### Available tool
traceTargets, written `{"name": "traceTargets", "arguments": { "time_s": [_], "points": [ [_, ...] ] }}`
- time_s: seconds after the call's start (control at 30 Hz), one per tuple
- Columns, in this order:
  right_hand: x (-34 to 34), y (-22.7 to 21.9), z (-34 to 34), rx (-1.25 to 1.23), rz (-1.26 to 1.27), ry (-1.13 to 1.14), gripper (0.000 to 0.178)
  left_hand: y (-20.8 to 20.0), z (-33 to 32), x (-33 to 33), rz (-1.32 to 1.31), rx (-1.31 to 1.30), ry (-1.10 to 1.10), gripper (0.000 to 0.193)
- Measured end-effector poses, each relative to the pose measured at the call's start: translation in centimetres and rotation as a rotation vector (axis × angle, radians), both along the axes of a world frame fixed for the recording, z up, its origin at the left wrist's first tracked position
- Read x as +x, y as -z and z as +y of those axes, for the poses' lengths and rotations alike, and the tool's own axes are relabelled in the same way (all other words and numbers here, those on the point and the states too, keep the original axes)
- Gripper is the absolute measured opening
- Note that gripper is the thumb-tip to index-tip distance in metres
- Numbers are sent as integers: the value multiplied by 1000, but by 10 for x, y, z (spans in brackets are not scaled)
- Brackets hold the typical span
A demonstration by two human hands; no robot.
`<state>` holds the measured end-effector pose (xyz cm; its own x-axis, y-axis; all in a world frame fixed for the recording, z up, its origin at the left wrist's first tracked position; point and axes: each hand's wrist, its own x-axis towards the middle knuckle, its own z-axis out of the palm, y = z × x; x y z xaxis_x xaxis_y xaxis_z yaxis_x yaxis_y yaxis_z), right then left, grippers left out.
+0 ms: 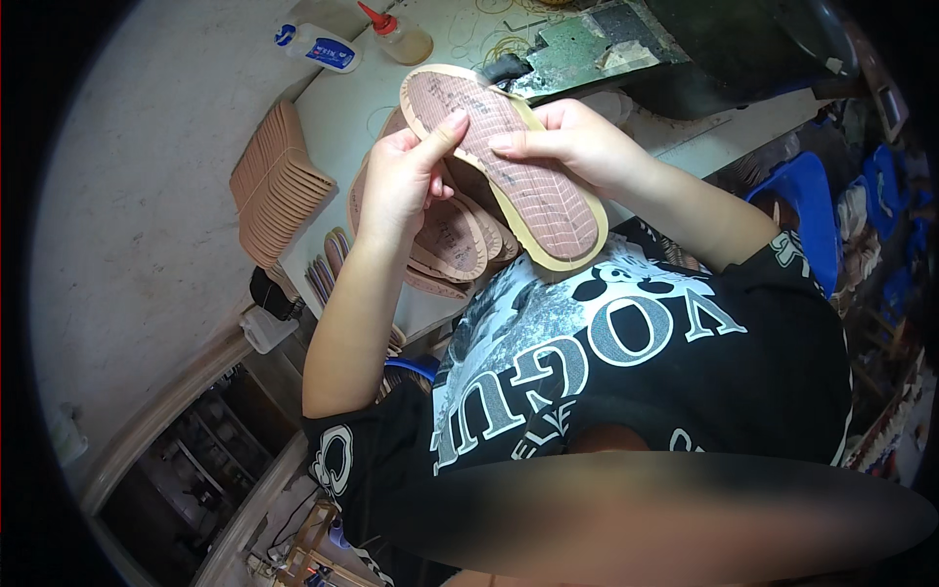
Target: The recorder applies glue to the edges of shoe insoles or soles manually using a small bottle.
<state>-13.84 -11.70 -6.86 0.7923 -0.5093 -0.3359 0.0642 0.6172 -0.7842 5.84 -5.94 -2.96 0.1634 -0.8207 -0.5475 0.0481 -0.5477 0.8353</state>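
Note:
A shoe sole (533,191) with a pinkish-brown ribbed face and a pale yellow rim is held tilted above the worktable. My left hand (396,181) grips its left edge, the thumb lying on the ribbed face. From the other side my right hand (587,147) has closed on its right edge, thumb also pressed on the face and fingers behind it. Dark handwriting marks the sole. Below and partly hidden by it and my left hand lies a pile of similar pinkish-brown soles (455,240) on the table.
Against the wall stands a banded stack of soles (279,186). Behind are a white bottle with a blue label (328,49) and a red-tipped squeeze bottle (406,44). A worn green sewing machine (606,49) occupies the far right of the worktable (675,142). Beyond my right arm is a blue chair (807,210).

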Motion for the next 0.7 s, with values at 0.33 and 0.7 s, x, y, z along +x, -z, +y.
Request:
{"name": "traceTargets", "arguments": {
  "time_s": [0.33, 0.7],
  "points": [
    [-50, -34, 43, 244, 187, -253, 22, -3, -6, -1, -43, -51, -82, 34],
    [-22, -41, 57, 215, 16, 116, 23, 0, -55, 37, -579, -214, 129, 64]
  ]
}}
